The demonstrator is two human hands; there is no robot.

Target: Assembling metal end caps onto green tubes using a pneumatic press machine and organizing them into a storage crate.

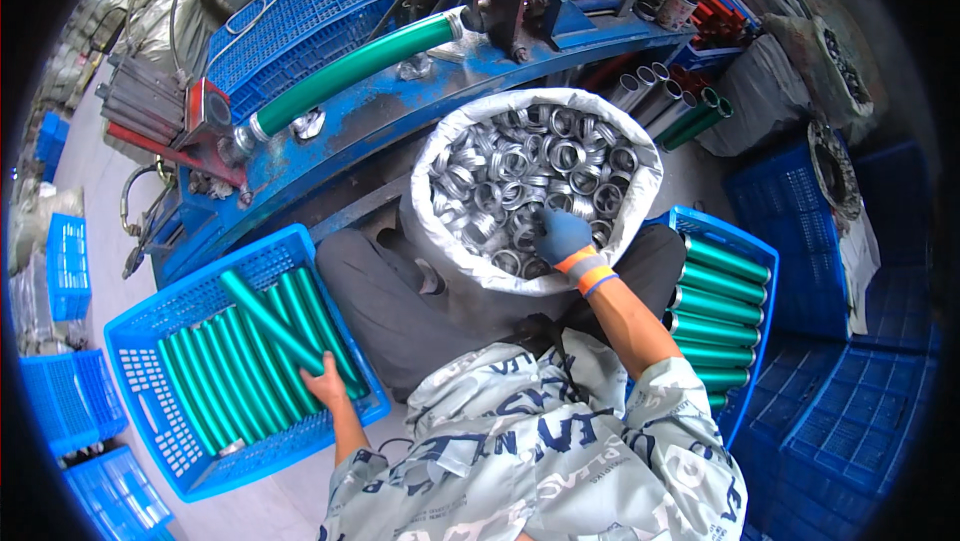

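My bare left hand (325,381) is closed on the lower end of a green tube (270,321), which lies slantwise over a row of other green tubes (215,371) in a blue basket (185,476) on my left. My right hand (566,235), in a blue-grey glove with an orange and grey cuff, reaches down into a white sack (435,251) full of silvery metal rings (515,166). Its fingertips dip among the rings and are hidden, so I cannot tell whether they hold one.
A second blue basket (755,341) on my right holds more green tubes. Ahead stands a blue machine bench (370,136) with a green tube (360,71) set between its two ends. Stacked blue crates (840,421) stand at far right; silver tubes (665,106) lie behind the sack.
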